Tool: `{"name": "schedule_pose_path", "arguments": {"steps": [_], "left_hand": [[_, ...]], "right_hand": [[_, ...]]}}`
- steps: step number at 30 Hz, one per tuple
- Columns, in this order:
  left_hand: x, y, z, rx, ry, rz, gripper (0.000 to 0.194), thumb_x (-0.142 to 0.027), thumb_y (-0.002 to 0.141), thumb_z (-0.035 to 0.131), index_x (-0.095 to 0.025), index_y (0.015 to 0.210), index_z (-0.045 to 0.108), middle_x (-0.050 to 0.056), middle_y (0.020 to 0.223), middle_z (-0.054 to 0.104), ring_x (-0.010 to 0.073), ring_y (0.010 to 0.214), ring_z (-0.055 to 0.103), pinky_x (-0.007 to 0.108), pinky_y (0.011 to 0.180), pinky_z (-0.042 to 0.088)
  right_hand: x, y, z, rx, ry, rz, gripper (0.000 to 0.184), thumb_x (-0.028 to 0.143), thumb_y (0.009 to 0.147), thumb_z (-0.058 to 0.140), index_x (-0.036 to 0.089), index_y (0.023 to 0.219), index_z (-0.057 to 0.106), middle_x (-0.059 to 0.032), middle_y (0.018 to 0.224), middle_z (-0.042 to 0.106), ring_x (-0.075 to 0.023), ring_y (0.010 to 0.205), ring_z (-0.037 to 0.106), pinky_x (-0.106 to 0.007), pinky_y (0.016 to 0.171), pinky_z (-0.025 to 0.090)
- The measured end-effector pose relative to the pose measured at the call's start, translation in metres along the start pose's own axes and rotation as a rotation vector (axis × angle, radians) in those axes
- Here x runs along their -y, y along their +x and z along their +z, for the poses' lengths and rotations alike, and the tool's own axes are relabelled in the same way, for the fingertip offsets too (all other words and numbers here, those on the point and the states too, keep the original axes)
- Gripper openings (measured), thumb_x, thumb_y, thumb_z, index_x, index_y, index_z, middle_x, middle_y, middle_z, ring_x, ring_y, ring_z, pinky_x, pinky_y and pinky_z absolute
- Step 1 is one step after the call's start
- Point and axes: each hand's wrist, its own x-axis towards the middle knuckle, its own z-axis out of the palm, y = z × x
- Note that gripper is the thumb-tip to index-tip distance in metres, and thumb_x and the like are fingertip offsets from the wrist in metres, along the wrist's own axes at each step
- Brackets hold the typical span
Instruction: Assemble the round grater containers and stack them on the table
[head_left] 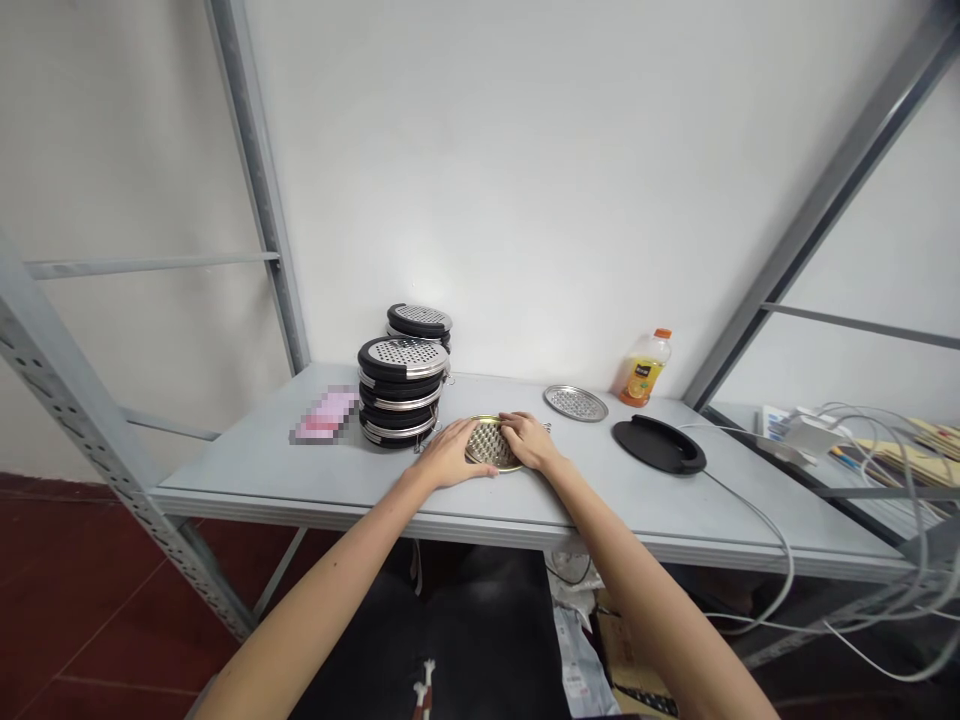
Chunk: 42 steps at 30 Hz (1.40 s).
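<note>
A round metal grater disc with a gold-toned rim and raised teeth lies on the bench in front of me. My left hand clasps its left side, thumb along the near edge and fingers towards the far rim. On the right side my right hand holds the same disc, fingers bent over its top and rim. To the left stands a stack of round graters with black edges and metal faces. Another flat grater disc lies apart at the back right.
A second grater stack stands behind the first. A pink blurred item lies at left. At right are an orange drink bottle, a black oval tray and white cables. Metal uprights frame the grey bench.
</note>
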Motion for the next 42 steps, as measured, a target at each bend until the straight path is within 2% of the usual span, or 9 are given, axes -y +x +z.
{"name": "schedule_pose_path", "arguments": {"steps": [10, 17, 19, 23, 26, 33, 38, 42], "left_hand": [[-0.005, -0.001, -0.004, -0.001, -0.038, -0.022, 0.090, -0.060, 0.061, 0.076, -0.025, 0.137, 0.042, 0.010, 0.139, 0.047, 0.0322, 0.130, 0.040, 0.044, 0.107, 0.033], [-0.010, -0.002, -0.007, -0.004, -0.040, 0.013, 0.086, -0.056, 0.063, 0.077, -0.027, 0.136, 0.042, 0.009, 0.136, 0.049, 0.0301, 0.129, 0.042, 0.043, 0.107, 0.033], [-0.010, -0.002, -0.007, 0.004, -0.019, 0.006, 0.087, -0.058, 0.064, 0.075, -0.026, 0.137, 0.041, 0.010, 0.139, 0.046, 0.0303, 0.133, 0.037, 0.043, 0.110, 0.029], [-0.006, -0.003, -0.004, 0.047, 0.022, -0.094, 0.097, -0.066, 0.062, 0.071, -0.024, 0.142, 0.034, 0.013, 0.152, 0.028, 0.0325, 0.143, 0.018, 0.045, 0.114, 0.021], [-0.003, -0.003, -0.002, 0.054, 0.017, -0.104, 0.098, -0.068, 0.061, 0.071, -0.025, 0.142, 0.033, 0.013, 0.153, 0.025, 0.0326, 0.143, 0.016, 0.046, 0.114, 0.021], [-0.001, -0.001, 0.000, 0.001, 0.018, -0.038, 0.091, -0.062, 0.062, 0.074, -0.026, 0.138, 0.038, 0.011, 0.142, 0.041, 0.0353, 0.140, 0.024, 0.049, 0.113, 0.024], [0.003, -0.002, 0.002, 0.003, 0.018, -0.035, 0.092, -0.060, 0.066, 0.072, -0.023, 0.141, 0.033, 0.013, 0.149, 0.032, 0.0334, 0.142, 0.019, 0.047, 0.115, 0.021], [0.009, -0.001, 0.004, -0.023, 0.000, -0.055, 0.084, -0.054, 0.072, 0.069, -0.021, 0.141, 0.033, 0.013, 0.150, 0.030, 0.0318, 0.143, 0.018, 0.047, 0.115, 0.021]], "right_hand": [[-0.001, 0.002, 0.001, 0.018, 0.022, 0.071, 0.040, 0.030, 0.092, 0.034, 0.020, 0.099, 0.073, -0.0014, 0.127, 0.062, -0.0218, 0.124, 0.045, -0.033, 0.104, 0.033], [0.000, 0.006, 0.002, 0.008, 0.005, 0.091, 0.042, 0.033, 0.092, 0.034, 0.021, 0.102, 0.073, -0.0014, 0.123, 0.064, -0.0210, 0.123, 0.045, -0.031, 0.103, 0.033], [0.000, 0.007, 0.003, 0.007, 0.001, 0.089, 0.042, 0.033, 0.092, 0.035, 0.021, 0.102, 0.073, -0.0016, 0.123, 0.065, -0.0206, 0.125, 0.044, -0.031, 0.104, 0.032], [0.000, 0.010, 0.004, 0.005, 0.005, 0.101, 0.041, 0.033, 0.092, 0.035, 0.019, 0.100, 0.074, -0.0021, 0.120, 0.066, -0.0206, 0.126, 0.043, -0.030, 0.105, 0.032], [0.000, 0.010, 0.004, -0.009, 0.013, 0.106, 0.041, 0.032, 0.092, 0.036, 0.020, 0.099, 0.074, -0.0018, 0.119, 0.067, -0.0214, 0.122, 0.047, -0.031, 0.103, 0.034], [0.004, 0.004, 0.004, -0.055, 0.072, 0.170, 0.043, 0.028, 0.092, 0.031, 0.019, 0.107, 0.071, -0.0031, 0.120, 0.066, -0.0207, 0.117, 0.051, -0.031, 0.099, 0.037], [0.002, 0.004, 0.006, -0.088, 0.086, 0.166, 0.044, 0.026, 0.094, 0.028, 0.018, 0.099, 0.072, -0.0051, 0.119, 0.066, -0.0200, 0.114, 0.054, -0.029, 0.098, 0.036], [-0.001, 0.003, 0.005, -0.121, 0.089, 0.217, 0.048, 0.033, 0.097, 0.025, 0.017, 0.099, 0.070, -0.0100, 0.106, 0.070, -0.0206, 0.101, 0.060, -0.028, 0.090, 0.039]]}}
